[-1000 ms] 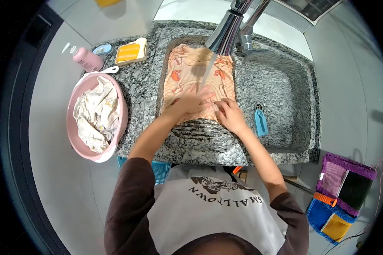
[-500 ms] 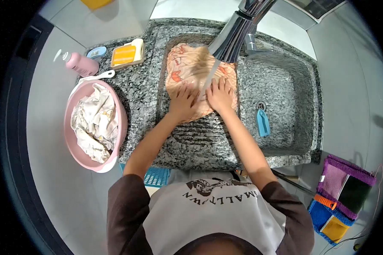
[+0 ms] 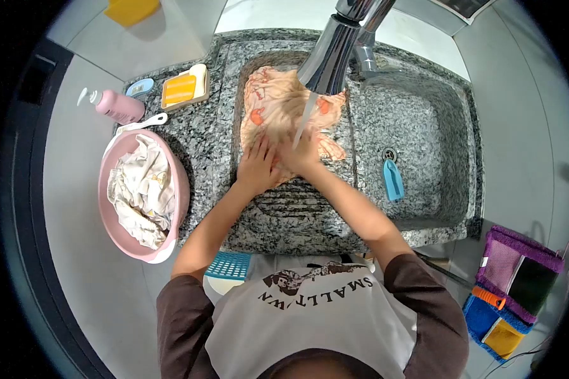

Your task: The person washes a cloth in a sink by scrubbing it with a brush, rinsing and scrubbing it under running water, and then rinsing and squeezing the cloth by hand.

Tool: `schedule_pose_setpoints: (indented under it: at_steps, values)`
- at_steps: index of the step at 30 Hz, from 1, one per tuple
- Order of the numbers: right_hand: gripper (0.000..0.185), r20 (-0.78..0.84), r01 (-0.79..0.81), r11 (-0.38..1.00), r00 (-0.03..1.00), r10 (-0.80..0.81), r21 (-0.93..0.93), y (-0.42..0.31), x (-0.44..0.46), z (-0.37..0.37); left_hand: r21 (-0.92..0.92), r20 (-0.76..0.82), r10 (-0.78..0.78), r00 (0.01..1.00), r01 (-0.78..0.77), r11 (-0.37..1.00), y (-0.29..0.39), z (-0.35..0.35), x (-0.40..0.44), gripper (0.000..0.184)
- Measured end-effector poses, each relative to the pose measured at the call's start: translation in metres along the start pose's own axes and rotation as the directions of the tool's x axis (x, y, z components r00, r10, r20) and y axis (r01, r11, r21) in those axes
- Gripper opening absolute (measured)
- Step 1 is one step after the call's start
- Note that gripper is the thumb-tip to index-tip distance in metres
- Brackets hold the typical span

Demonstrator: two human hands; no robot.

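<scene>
A wet peach cloth (image 3: 269, 104) with orange-red prints lies crumpled in the shallow washboard basin on the left. My left hand (image 3: 257, 169) rests on its near left part, fingers stretched out and slightly spread. Against the cloth's near middle is my right hand (image 3: 302, 155), turned inward close to the left one; its fingers are blurred and partly lost under the water. A chrome faucet (image 3: 330, 57) pours a stream of water (image 3: 304, 120) onto the cloth by my right hand. Around that hand the cloth is bunched, with a loose flap on its right.
On the left stand a pink tub (image 3: 182, 189) of white clothes, a white-handled brush (image 3: 148, 122), a pink pump bottle (image 3: 117, 107) and a soap dish (image 3: 202, 95) with yellow soap. A blue scoop-like piece (image 3: 392, 181) lies in the right basin (image 3: 417, 126) near the drain.
My right hand has moved left, toward my left hand, and the cloth's right side has bunched inward, baring part of the basin. My left hand has shifted slightly left and down.
</scene>
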State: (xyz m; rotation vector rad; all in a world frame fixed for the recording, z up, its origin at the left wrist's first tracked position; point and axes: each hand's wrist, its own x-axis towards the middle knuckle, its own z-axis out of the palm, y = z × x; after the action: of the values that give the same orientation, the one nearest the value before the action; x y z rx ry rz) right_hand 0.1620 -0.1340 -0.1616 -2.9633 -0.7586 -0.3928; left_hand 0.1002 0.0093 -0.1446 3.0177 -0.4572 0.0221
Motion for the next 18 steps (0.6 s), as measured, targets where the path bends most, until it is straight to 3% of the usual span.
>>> schedule_pose_setpoints:
  at_steps: [1, 2, 5, 7, 8, 10, 11, 13, 14, 15, 16, 17, 18]
  values:
    - [0.035, -0.003, -0.005, 1.0, 1.0, 0.005, 0.002, 0.006, 0.003, -0.005, 0.004, 0.0, 0.004, 1.0, -0.004, 1.0, -0.003, -0.003, 0.0, 0.06]
    - [0.032, 0.182, -0.128, 0.959, 0.98, 0.082, 0.253, 0.018, 0.008, -0.018, -0.022, 0.046, 0.002, 0.999, -0.001, 1.0, -0.006, -0.009, -0.001, 0.06]
    - [0.024, 0.012, -0.059, 0.901, 0.998, 0.059, 0.43, 0.068, 0.008, 0.025, -0.051, 0.134, -0.014, 0.991, 0.021, 0.998, -0.009, -0.016, -0.006, 0.062]
    - [0.024, -0.059, -0.369, 0.884, 0.915, 0.4, 0.286, 0.073, 0.008, -0.019, -0.049, 0.169, -0.022, 0.985, 0.031, 0.998, -0.009, -0.017, -0.004, 0.063]
    - [0.024, -0.059, -0.369, 0.884, 0.914, 0.401, 0.286, 0.078, 0.006, -0.022, -0.03, 0.195, -0.038, 0.98, 0.045, 0.999, -0.007, -0.015, -0.004, 0.064]
    - [0.027, 0.297, -0.487, 0.845, 0.859, 0.417, 0.223, 0.084, 0.001, -0.028, -0.014, 0.223, -0.057, 0.973, 0.062, 0.998, -0.003, -0.012, -0.004, 0.065]
    - [0.027, 0.297, -0.484, 0.846, 0.861, 0.414, 0.223, 0.08, 0.005, -0.036, -0.05, 0.162, -0.057, 0.985, 0.066, 0.997, -0.001, -0.011, -0.003, 0.063]
    - [0.03, 0.589, -0.517, 0.842, 0.733, 0.341, 0.156, 0.072, 0.014, -0.052, -0.084, 0.101, -0.058, 0.993, 0.066, 0.994, 0.005, -0.004, -0.002, 0.061]
    - [0.03, 0.588, -0.517, 0.842, 0.734, 0.341, 0.157, 0.074, 0.012, -0.046, -0.082, -0.027, -0.093, 0.995, 0.09, 0.993, 0.009, 0.007, -0.004, 0.059]
    - [0.028, 0.438, -0.397, 0.897, 0.853, 0.284, 0.192, 0.079, 0.007, -0.038, -0.083, -0.155, -0.127, 0.98, 0.115, 0.99, 0.013, 0.01, -0.004, 0.058]
    - [0.027, 0.273, -0.266, 0.942, 0.94, 0.206, 0.205, 0.084, 0.004, -0.03, -0.081, -0.157, -0.129, 0.979, 0.118, 0.99, 0.017, 0.012, -0.006, 0.058]
    - [0.027, 0.272, -0.263, 0.942, 0.941, 0.203, 0.208, 0.086, 0.004, -0.032, -0.055, -0.199, -0.114, 0.973, 0.105, 0.993, 0.019, 0.013, -0.008, 0.057]
    - [0.028, 0.381, -0.246, 0.952, 0.91, 0.162, 0.183, 0.088, 0.005, -0.035, -0.03, -0.24, -0.098, 0.966, 0.094, 0.995, 0.019, 0.012, -0.009, 0.056]
